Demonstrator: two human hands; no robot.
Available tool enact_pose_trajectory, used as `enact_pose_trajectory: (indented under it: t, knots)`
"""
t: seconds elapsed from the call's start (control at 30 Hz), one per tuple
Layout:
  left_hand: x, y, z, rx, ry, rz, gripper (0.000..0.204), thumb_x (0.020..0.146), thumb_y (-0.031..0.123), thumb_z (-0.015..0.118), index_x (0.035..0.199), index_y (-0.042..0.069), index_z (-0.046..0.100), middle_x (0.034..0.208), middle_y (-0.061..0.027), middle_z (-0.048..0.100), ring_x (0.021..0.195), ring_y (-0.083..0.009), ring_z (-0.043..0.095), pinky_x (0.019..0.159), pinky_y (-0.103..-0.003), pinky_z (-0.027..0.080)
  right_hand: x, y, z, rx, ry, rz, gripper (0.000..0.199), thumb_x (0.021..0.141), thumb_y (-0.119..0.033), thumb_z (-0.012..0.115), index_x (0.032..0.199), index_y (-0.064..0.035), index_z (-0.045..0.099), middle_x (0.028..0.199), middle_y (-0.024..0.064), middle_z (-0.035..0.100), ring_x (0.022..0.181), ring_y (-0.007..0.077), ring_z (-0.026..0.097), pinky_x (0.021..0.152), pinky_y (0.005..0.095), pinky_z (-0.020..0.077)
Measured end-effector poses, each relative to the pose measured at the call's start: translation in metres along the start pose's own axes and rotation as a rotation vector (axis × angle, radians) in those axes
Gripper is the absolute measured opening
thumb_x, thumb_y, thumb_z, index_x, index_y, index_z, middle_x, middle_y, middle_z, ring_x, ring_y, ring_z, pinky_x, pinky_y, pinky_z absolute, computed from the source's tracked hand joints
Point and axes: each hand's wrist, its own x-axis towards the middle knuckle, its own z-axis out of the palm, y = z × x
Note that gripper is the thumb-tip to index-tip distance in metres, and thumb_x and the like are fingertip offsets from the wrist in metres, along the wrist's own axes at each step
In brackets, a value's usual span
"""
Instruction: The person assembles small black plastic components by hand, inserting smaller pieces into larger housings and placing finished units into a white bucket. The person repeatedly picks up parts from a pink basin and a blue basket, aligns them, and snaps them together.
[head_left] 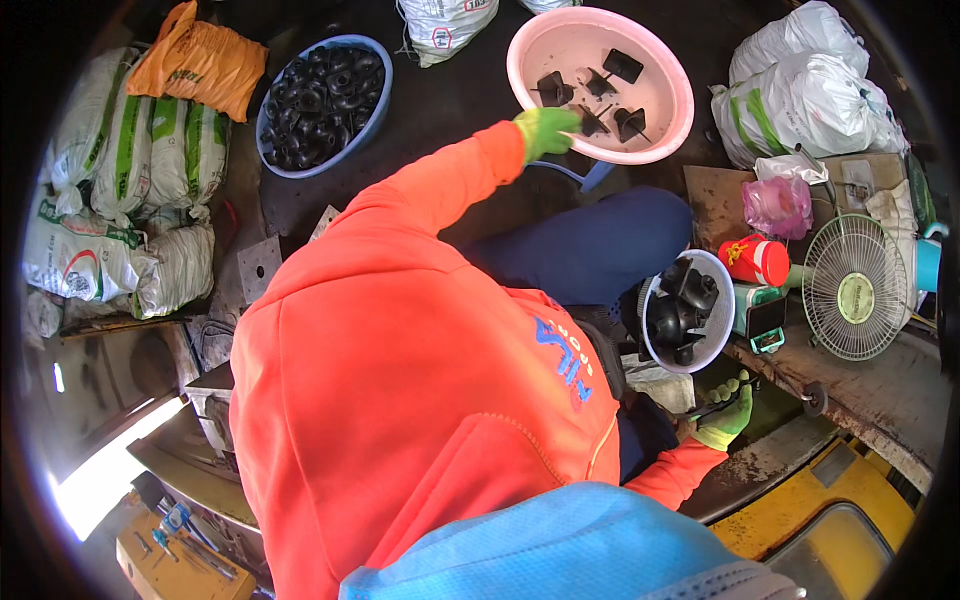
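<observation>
My left hand (548,133), in a green glove, is stretched out to the near left rim of the pink basin (560,42); I cannot make out how its fingers are set. Inside that basin lie several black flared pieces (629,124) with thin stems. Low on the right, my gloved right hand (730,418) is closed around a slender dark hand tool (710,407), whose exact kind is unclear. Just above that hand, a pale bowl (728,312) holds black cup-shaped pieces (672,318).
A blue basin (385,90) heaped with black pieces (325,95) stands at far left. Filled sacks (125,150) are stacked beyond it, an orange sack (205,65) on top. To the right are a fan (855,295), a red container (755,260), a phone (767,317) and white sacks (800,100).
</observation>
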Motion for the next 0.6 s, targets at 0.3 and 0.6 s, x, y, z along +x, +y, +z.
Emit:
enact_pose_trajectory:
  t: [0.3, 0.6]
  knots:
    - [0.190, 0.120, -0.043, -0.967, 0.027, -0.236, 0.044, 0.086, -0.006, 0.052, 0.129, 0.000, 0.052, 0.135, -0.0111, 0.050, 0.108, -0.0202, 0.060, 0.092, -0.032, 0.051, -0.003, -0.001, 0.005, -0.024, 0.030, -0.142, 0.029, 0.096, -0.027, 0.054, 0.118, -0.0084, 0.055, 0.083, 0.0009, 0.057, 0.062, 0.0102, 0.052, 0.051, 0.0242, 0.0434]
    - [0.228, 0.201, -0.062, -1.867, -0.221, -0.635, 0.044, 0.088, 0.027, 0.067, 0.124, 0.004, 0.060, 0.104, -0.0057, 0.067, 0.092, -0.0118, 0.061, 0.080, -0.027, 0.049, -0.006, 0.005, 0.022, -0.122, 0.161, -0.250, 0.029, 0.095, -0.027, 0.055, 0.115, -0.0065, 0.058, 0.084, -0.0005, 0.054, 0.070, 0.0093, 0.050, 0.063, 0.0229, 0.0428]
